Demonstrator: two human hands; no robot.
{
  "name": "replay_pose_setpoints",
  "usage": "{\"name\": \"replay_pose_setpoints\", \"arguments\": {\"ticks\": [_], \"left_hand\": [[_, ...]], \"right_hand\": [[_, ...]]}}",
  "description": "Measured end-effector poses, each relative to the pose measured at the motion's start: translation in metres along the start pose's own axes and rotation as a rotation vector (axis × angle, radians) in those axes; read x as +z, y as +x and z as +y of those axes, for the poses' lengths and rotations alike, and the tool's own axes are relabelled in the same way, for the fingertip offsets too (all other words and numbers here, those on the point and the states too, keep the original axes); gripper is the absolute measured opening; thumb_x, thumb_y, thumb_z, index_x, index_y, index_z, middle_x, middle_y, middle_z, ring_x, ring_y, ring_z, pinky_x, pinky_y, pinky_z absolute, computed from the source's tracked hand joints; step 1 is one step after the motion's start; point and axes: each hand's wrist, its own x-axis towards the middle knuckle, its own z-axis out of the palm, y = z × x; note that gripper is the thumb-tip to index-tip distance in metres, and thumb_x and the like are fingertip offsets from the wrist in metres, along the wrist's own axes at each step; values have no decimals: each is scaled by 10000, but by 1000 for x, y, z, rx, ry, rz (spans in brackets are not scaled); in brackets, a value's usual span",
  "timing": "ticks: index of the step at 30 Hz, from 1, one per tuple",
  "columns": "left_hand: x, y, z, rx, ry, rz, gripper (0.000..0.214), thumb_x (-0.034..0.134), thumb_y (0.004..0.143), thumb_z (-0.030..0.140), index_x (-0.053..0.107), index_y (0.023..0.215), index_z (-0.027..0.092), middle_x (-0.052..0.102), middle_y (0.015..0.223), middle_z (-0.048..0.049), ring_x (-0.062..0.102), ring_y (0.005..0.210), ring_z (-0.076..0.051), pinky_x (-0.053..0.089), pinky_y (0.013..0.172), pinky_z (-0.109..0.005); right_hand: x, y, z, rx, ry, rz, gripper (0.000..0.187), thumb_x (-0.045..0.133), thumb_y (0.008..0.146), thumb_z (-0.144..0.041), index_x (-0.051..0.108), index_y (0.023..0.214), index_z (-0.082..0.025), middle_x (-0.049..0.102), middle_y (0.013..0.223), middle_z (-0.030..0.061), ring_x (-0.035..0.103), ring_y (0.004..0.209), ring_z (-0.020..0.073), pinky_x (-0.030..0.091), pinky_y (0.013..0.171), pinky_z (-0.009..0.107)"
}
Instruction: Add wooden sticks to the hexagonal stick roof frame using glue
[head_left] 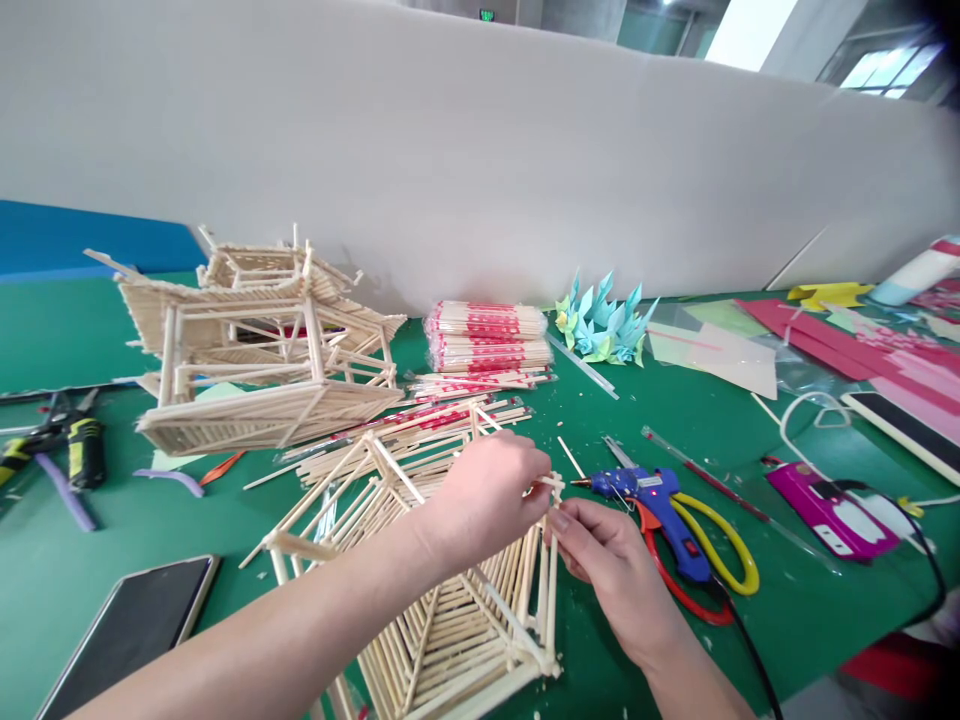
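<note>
A framework of chopsticks (424, 625) with slatted sides lies on the green table in front of me. My left hand (491, 492) reaches across it, closed, its fingertips pinching a short wooden stick (553, 482) at the far right corner. My right hand (606, 552) is closed beside that corner, thumb and finger gripping the framework's upright stick just below. Part of the grip is hidden behind the fingers. Right of my hands lie a blue glue gun (651, 500) and scissors (731, 545) with red and yellow handles.
A larger chopstick building (247, 350) stands back left. Behind the framework are packs of chopsticks (489, 338) and a folded-paper ornament (606, 318). Phone (135, 630), pliers (56, 440) lie left; a magenta power box (832, 510), cables and coloured paper (817, 345) lie right.
</note>
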Motion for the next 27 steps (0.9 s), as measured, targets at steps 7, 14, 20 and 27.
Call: {"name": "replay_pose_setpoints", "arguments": {"ticks": [7,14,20,27], "left_hand": [[0,0,0,12,4,-1,167,480,677,138,642,640,152,585,603,-27,505,604,-149,380,576,-260],[1,0,-2,18,11,-1,175,466,678,140,636,641,154,575,603,-28,499,609,-152,377,577,-261],[0,0,-1,9,19,-10,173,468,674,132,638,646,154,572,606,-29,495,607,-152,372,571,-262],[-2,0,0,13,22,-19,171,463,683,128,622,625,150,561,597,-28,487,609,-151,368,569,-261]], "right_hand": [[-1,0,1,-1,-5,-15,341,496,836,-378,414,578,-171,300,538,-63,241,508,76,173,453,246],[-1,1,1,-3,-8,-24,350,495,835,-384,399,572,-174,287,536,-64,232,508,77,167,453,250],[-1,1,-1,1,-3,-34,358,488,840,-390,391,570,-176,274,529,-67,218,505,78,159,450,255],[-1,2,-3,-6,-10,-41,369,485,842,-385,379,556,-178,281,521,-68,224,502,79,164,455,259]]}}
